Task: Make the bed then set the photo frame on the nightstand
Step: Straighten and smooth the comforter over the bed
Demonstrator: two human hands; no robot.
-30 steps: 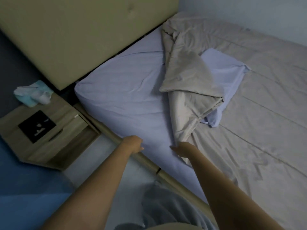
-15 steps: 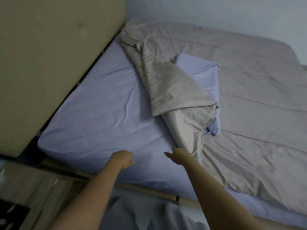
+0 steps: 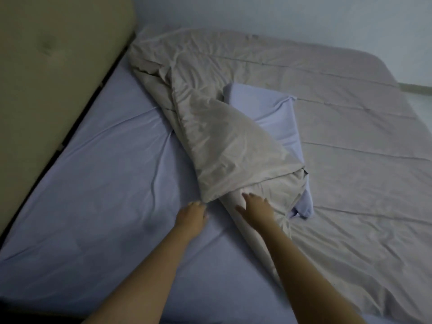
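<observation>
Bed point(image 3: 105, 183): both hands point(image 3: 257, 210) touching folded duvet point(image 3: 224, 146).

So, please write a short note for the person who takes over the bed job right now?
Left hand: at the tip of the folded-back beige quilt, grip unclear.
Right hand: open, flat on the quilt's bunched edge.
Lilac pillow: half under the fold, mid-bed.
Lilac fitted sheet: bare near the tan padded headboard.
Done: nothing finished.
Left: spread quilt, place pillow, then photo frame; frame and nightstand not in view.
</observation>
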